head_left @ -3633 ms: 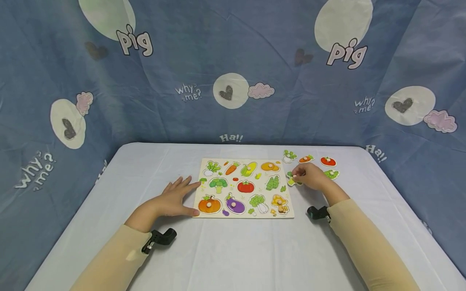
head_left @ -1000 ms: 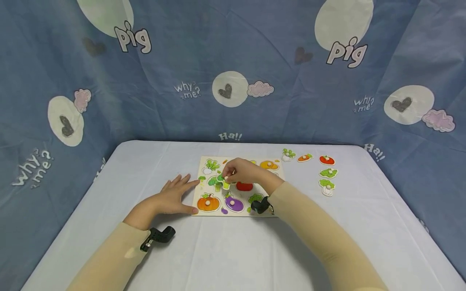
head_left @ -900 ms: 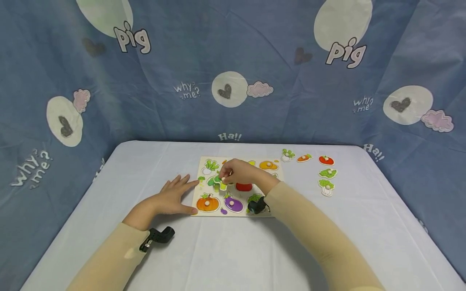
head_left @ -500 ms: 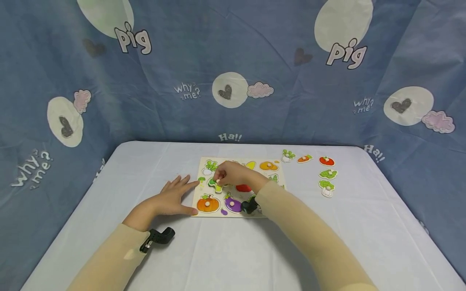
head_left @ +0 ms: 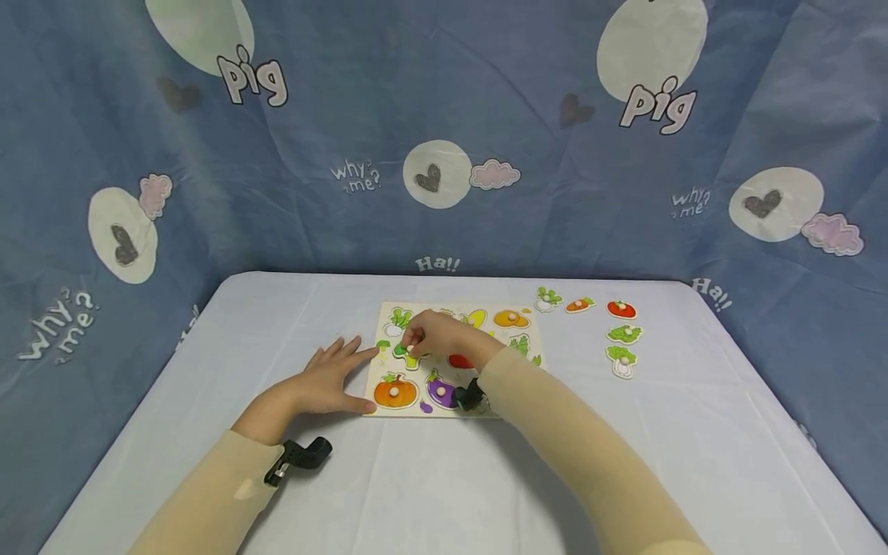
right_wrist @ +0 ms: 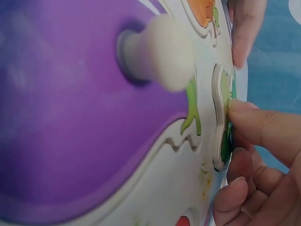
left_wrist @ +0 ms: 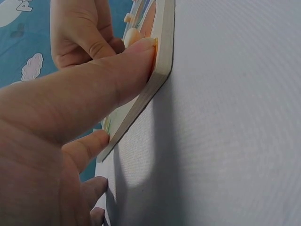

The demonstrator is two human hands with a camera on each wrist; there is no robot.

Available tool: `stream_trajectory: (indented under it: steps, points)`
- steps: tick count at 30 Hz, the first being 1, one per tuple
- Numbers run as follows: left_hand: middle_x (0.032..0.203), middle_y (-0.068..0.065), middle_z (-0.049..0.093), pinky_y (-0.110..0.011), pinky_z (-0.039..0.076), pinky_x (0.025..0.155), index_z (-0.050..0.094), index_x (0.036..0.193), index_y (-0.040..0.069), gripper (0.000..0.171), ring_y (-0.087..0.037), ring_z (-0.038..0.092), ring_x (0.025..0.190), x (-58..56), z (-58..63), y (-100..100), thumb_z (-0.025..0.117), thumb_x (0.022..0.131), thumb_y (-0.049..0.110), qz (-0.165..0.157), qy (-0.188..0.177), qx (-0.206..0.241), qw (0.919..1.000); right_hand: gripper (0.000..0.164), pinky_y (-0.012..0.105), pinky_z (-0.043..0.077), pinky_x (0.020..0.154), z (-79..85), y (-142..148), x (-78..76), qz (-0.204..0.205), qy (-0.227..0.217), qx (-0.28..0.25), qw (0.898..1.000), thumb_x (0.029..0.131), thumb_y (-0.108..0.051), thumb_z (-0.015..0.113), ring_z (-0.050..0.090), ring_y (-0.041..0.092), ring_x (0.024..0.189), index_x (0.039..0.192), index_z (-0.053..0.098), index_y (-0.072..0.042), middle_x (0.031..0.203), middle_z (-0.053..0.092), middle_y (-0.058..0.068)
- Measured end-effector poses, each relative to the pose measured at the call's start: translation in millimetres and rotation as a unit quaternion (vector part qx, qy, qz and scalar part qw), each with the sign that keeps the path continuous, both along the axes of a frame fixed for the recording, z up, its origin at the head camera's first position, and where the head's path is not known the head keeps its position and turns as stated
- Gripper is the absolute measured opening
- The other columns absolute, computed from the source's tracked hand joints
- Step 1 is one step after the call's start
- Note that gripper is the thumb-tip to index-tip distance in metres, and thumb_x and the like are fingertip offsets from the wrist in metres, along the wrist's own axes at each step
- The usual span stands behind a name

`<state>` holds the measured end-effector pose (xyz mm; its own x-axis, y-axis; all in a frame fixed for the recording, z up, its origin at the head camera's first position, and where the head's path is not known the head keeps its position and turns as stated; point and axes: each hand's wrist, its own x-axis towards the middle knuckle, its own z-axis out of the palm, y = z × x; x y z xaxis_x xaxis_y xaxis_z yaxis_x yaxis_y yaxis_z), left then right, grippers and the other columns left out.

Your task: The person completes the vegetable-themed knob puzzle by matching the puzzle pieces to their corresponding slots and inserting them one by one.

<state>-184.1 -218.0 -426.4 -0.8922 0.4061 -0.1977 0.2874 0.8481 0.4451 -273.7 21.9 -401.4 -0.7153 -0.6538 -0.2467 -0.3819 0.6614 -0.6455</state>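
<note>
Broccoli piece [head_left: 412, 361] at the left part of the puzzle board [head_left: 380, 370], near the far edge of the table [head_left: 416, 486]: pinched it by the knob [head_left: 411, 351] with the right hand [head_left: 444, 338]. Rested the left hand [head_left: 326, 385] with fingers spread and thumb on the board's near left corner. Had five loose vegetable pieces [head_left: 625, 334] lying toward the table's far right corner.

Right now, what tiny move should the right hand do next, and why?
Probably a gentle nudge of the broccoli until it sinks in: the right hand pinches it, but in the right wrist view its edge stands above the board.
</note>
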Motion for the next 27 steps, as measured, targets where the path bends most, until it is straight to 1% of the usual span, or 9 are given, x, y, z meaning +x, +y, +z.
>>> stream_trajectory:
  steps: [7, 13, 22, 27]
  points:
    - [0.163, -0.027, 0.015, -0.07, 0.001, 0.115, 0.036, 0.156, 0.014, 0.102, -0.052, 0.004, 0.148, 1.5, 0.6, -0.1, 0.078, 0.076, 0.06, -0.001, 0.001, 0.003, 1.0, 0.006, 0.019, 0.048, 0.074, -5.7, -2.5, -0.2, -0.006, 0.0, -0.001, 1.0, 0.092, -0.009, 0.072, 0.055, 0.013, 0.082, 0.097, 0.073, -0.013, 0.088, 0.064, -0.001]
    - [0.163, -0.026, 0.015, -0.069, 0.001, 0.115, 0.035, 0.156, 0.014, 0.102, -0.052, 0.004, 0.149, 1.2, -0.1, -0.5, 0.078, 0.076, 0.06, 0.002, 0.001, 0.002, 1.0, 0.006, 0.019, 0.048, 0.076, -6.4, -1.4, -0.1, -0.001, 0.003, -0.004, 1.0, 0.092, -0.009, 0.073, 0.055, 0.013, 0.083, 0.098, 0.073, -0.012, 0.089, 0.064, -0.001]
    - [0.163, -0.026, 0.015, -0.07, 0.001, 0.115, 0.035, 0.157, 0.014, 0.103, -0.052, 0.003, 0.148, 1.0, 0.3, -0.3, 0.078, 0.075, 0.06, 0.0, 0.0, 0.003, 1.0, 0.009, 0.021, 0.049, 0.079, -0.1, 4.9, 2.5, -0.004, 0.007, -0.008, 1.0, 0.093, -0.012, 0.073, 0.055, 0.014, 0.086, 0.101, 0.072, -0.013, 0.091, 0.064, -0.001]
    - [0.163, -0.026, 0.014, -0.07, 0.001, 0.115, 0.035, 0.157, 0.015, 0.102, -0.052, 0.003, 0.148, 1.1, -0.2, -0.2, 0.078, 0.076, 0.06, 0.001, 0.0, 0.002, 1.0, 0.011, 0.023, 0.05, 0.082, 9.4, 10.4, 5.9, 0.002, 0.018, -0.016, 1.0, 0.093, -0.011, 0.072, 0.057, 0.016, 0.089, 0.105, 0.072, -0.01, 0.093, 0.064, 0.0]
